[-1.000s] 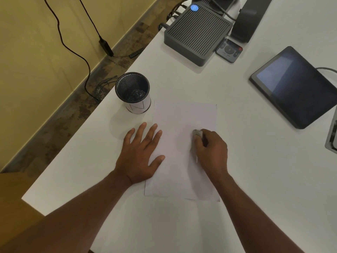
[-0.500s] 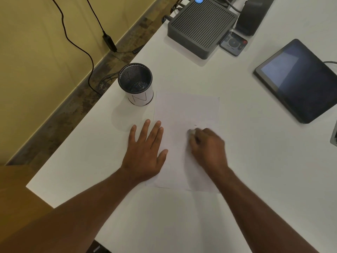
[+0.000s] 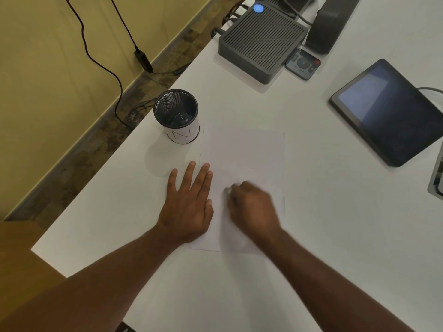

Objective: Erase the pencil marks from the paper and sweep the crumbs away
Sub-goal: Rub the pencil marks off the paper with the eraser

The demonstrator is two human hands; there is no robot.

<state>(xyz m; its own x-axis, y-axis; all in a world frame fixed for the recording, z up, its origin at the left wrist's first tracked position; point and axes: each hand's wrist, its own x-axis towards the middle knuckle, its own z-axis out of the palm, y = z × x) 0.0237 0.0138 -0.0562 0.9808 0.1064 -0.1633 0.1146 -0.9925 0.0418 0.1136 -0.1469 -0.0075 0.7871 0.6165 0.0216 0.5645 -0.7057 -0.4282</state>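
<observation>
Sliding leftward across the paper [image 3: 244, 149], our right hand [image 3: 251, 207] is gripping a blurred eraser [image 3: 227, 190] mid-frame. Our left hand [image 3: 189, 202] is pressing flat, fingers [image 3: 191, 173] straight. Rightward, one faint mark [image 3: 254, 168] is remaining; sweeping is still waiting.

Eraser hand slid left across the sheet

The right hand [image 3: 251, 207], gripping the eraser [image 3: 227, 190], moved leftward and lower on the paper [image 3: 244, 149], closing toward the left hand [image 3: 189, 207]; it blurred.
</observation>
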